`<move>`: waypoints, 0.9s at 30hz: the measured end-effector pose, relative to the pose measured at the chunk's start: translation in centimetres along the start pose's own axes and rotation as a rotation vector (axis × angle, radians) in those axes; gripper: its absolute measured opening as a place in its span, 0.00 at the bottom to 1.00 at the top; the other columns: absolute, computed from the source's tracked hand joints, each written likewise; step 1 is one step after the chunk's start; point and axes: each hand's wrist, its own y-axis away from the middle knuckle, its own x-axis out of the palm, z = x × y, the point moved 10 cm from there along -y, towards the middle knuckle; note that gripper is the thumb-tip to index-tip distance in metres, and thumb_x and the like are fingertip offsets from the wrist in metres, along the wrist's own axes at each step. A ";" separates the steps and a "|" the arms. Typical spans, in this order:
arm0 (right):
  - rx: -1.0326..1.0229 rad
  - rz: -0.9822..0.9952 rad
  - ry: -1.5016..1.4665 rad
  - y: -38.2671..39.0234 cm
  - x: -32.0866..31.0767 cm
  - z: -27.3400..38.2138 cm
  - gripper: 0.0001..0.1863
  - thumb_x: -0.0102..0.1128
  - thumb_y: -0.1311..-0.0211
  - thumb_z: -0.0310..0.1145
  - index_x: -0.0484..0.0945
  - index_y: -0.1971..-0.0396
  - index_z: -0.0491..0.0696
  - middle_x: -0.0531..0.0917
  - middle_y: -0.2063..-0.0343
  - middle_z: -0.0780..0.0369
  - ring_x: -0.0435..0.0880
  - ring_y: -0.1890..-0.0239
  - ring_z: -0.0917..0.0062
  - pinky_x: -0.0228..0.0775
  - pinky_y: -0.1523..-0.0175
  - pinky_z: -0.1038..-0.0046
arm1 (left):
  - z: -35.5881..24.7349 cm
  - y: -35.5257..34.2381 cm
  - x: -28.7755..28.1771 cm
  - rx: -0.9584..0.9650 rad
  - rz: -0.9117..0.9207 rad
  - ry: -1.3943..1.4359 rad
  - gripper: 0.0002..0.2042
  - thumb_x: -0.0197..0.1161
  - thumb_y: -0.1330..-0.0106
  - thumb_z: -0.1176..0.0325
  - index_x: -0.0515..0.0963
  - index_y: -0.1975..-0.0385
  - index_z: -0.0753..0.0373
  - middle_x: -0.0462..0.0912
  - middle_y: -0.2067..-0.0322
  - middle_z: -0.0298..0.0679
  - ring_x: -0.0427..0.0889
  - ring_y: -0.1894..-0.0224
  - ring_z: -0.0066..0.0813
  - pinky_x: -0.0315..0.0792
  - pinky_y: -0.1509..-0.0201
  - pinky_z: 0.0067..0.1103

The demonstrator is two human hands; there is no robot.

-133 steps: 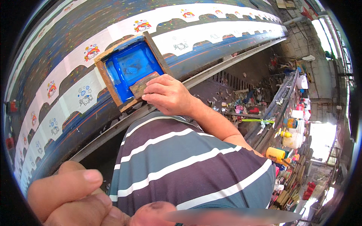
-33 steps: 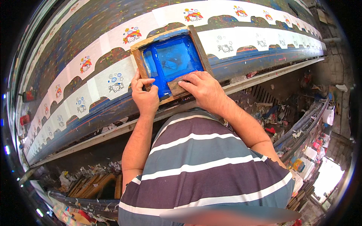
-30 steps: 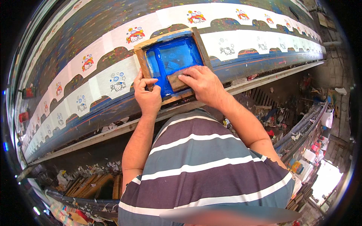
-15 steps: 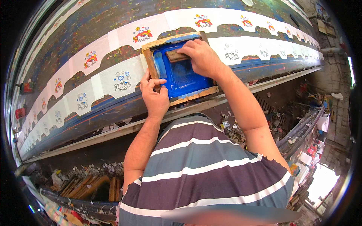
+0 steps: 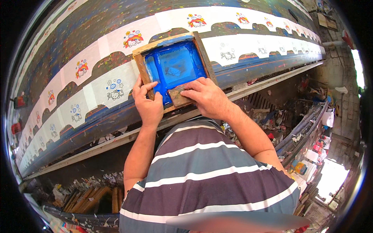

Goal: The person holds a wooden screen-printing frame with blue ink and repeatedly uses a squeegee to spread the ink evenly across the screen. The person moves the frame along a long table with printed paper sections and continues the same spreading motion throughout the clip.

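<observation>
A wooden-framed screen (image 5: 171, 66) coated in wet blue ink lies over the lower row of white cut pieces (image 5: 229, 52) on the long printing table (image 5: 81, 42). My left hand (image 5: 148, 101) grips the frame's left side near its front corner. My right hand (image 5: 210, 97) holds a wooden squeegee (image 5: 175, 97) at the frame's near edge. The upper row of pieces (image 5: 134, 37) carries colourful printed motifs; pieces left of the screen (image 5: 114, 89) show black outlines with blue parts, while those to its right show outlines only.
A pale rail (image 5: 77, 159) runs along the table's front edge. Below it lie wooden boards (image 5: 85, 198) and paper scraps. At the right are a bench edge (image 5: 303, 128) and several tubs and containers (image 5: 311, 155).
My left hand has come up from the lower left onto the frame. The squeegee went to the screen's far side half a second ago and is back at the near edge.
</observation>
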 end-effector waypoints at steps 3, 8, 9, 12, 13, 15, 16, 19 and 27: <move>-0.041 -0.085 -0.189 1.5 -1.0 -0.4 0.22 0.82 0.40 0.29 0.90 0.44 0.48 0.89 0.44 0.58 0.85 0.37 0.57 0.77 0.31 0.54 | -0.1 -0.2 -0.3 -0.008 -0.006 -0.033 0.15 0.71 0.40 0.83 0.93 0.55 0.61 0.77 0.21 0.63 0.74 0.17 0.59 0.66 0.13 0.44; 0.240 -0.486 -0.220 6.8 -4.4 -6.8 0.18 0.80 0.33 0.27 0.91 0.44 0.45 0.90 0.40 0.52 0.87 0.35 0.54 0.78 0.27 0.53 | -2.3 0.0 0.4 -0.007 -0.039 0.050 0.14 0.69 0.39 0.86 0.92 0.57 0.62 0.76 0.20 0.62 0.74 0.16 0.55 0.69 0.15 0.42; 0.300 -0.516 -0.295 8.0 -4.4 -8.4 0.17 0.80 0.32 0.26 0.91 0.44 0.44 0.90 0.40 0.51 0.87 0.35 0.54 0.78 0.27 0.54 | -3.2 0.1 0.9 0.017 -0.047 0.075 0.14 0.69 0.39 0.86 0.91 0.57 0.62 0.76 0.20 0.61 0.74 0.16 0.55 0.69 0.15 0.42; 0.428 -0.587 -0.535 11.5 -4.5 -13.1 0.17 0.78 0.29 0.24 0.91 0.42 0.42 0.91 0.41 0.51 0.89 0.36 0.55 0.79 0.27 0.58 | -5.4 0.3 4.6 0.062 -0.041 0.065 0.15 0.68 0.39 0.88 0.90 0.56 0.62 0.76 0.20 0.61 0.73 0.15 0.53 0.68 0.15 0.40; 0.422 -0.588 -0.520 12.5 -4.9 -14.1 0.17 0.77 0.28 0.24 0.91 0.42 0.42 0.91 0.41 0.51 0.89 0.35 0.57 0.79 0.27 0.59 | -6.0 0.4 6.1 0.075 -0.039 0.052 0.15 0.68 0.39 0.88 0.90 0.56 0.62 0.76 0.20 0.61 0.73 0.15 0.53 0.68 0.15 0.40; 0.414 -0.588 -0.489 14.4 -6.0 -16.1 0.16 0.75 0.25 0.23 0.90 0.40 0.42 0.91 0.39 0.52 0.88 0.33 0.60 0.78 0.26 0.60 | -6.7 0.7 9.5 0.069 -0.035 0.093 0.15 0.68 0.39 0.87 0.91 0.56 0.62 0.76 0.21 0.61 0.73 0.15 0.53 0.68 0.14 0.39; 0.405 -0.595 -0.482 15.2 -6.7 -17.2 0.16 0.75 0.25 0.24 0.90 0.41 0.42 0.91 0.39 0.52 0.88 0.33 0.60 0.78 0.26 0.60 | -6.9 0.9 11.3 0.060 -0.030 0.098 0.15 0.68 0.39 0.87 0.91 0.56 0.62 0.76 0.21 0.61 0.73 0.15 0.53 0.68 0.14 0.39; 0.400 -0.606 -0.439 17.6 -8.6 -20.2 0.16 0.75 0.25 0.24 0.91 0.41 0.42 0.91 0.39 0.53 0.88 0.33 0.60 0.77 0.25 0.59 | -7.3 1.1 15.9 0.050 -0.023 0.098 0.15 0.68 0.39 0.87 0.90 0.56 0.62 0.75 0.20 0.62 0.74 0.16 0.53 0.70 0.16 0.38; 0.361 -0.556 -0.576 21.0 -11.3 -25.2 0.16 0.77 0.29 0.24 0.92 0.43 0.44 0.92 0.40 0.52 0.89 0.35 0.55 0.80 0.28 0.56 | -6.6 2.2 20.3 -0.077 -0.002 0.240 0.16 0.69 0.37 0.90 0.88 0.52 0.67 0.71 0.16 0.61 0.77 0.18 0.45 0.74 0.20 0.33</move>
